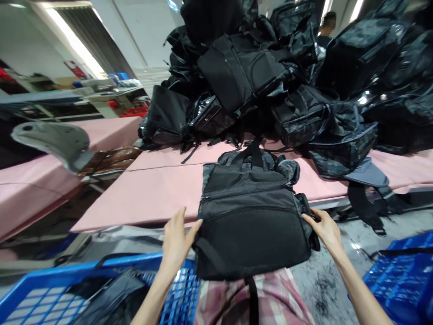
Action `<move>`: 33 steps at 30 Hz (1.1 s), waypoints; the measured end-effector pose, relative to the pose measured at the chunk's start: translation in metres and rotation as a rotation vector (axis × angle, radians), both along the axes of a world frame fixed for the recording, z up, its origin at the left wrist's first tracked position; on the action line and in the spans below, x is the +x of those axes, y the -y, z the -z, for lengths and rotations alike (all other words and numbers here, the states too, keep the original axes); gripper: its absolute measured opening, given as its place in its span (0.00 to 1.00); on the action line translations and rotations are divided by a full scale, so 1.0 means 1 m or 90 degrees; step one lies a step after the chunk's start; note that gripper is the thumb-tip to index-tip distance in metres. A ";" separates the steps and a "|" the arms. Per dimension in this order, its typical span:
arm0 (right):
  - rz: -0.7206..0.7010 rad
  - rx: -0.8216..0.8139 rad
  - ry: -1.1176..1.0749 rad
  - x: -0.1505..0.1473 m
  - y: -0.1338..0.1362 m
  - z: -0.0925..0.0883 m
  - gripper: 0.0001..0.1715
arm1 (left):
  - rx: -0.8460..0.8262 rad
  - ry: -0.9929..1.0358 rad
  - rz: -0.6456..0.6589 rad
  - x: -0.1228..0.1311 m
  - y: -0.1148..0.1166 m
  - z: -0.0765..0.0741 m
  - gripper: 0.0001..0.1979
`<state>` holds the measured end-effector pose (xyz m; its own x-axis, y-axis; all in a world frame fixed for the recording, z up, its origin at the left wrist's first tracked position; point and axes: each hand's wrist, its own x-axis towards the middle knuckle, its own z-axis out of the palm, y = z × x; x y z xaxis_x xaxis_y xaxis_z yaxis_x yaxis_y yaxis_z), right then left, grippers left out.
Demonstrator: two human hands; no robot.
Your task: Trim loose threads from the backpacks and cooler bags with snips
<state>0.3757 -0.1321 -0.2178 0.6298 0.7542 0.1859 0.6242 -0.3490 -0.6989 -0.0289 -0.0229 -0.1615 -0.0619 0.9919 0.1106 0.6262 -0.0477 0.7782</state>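
At the pink counter (155,192), mid-frame, the black backpack (250,237) is pinched by the right hand (325,229), thumbed by the left hand (176,237), that grip unclear; level support is advised.

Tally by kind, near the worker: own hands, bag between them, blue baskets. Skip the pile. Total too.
Hands: 2 (left hand, right hand)
Black bag between them: 1
Blue baskets: 2 (left basket, right basket, partly out of frame)
Total: 5
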 end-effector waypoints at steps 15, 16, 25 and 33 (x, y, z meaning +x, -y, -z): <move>-0.192 0.411 0.300 -0.051 -0.052 -0.228 0.07 | -0.155 0.323 0.107 0.069 0.008 0.081 0.22; -0.235 0.410 0.367 -0.059 -0.055 -0.242 0.06 | -0.155 0.256 0.164 0.076 0.004 0.074 0.20; -0.438 0.324 0.600 -0.080 -0.082 -0.223 0.09 | 0.688 -0.004 0.269 0.107 -0.034 -0.091 0.16; -0.391 0.324 0.596 -0.054 -0.051 -0.230 0.09 | 0.811 -0.335 0.603 0.185 -0.081 -0.167 0.10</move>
<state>0.3217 -0.0816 0.0121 -0.3390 0.5875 0.7347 0.9224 0.3611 0.1369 0.1563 0.0578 0.0055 0.7694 -0.0799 0.6338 0.1707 -0.9303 -0.3246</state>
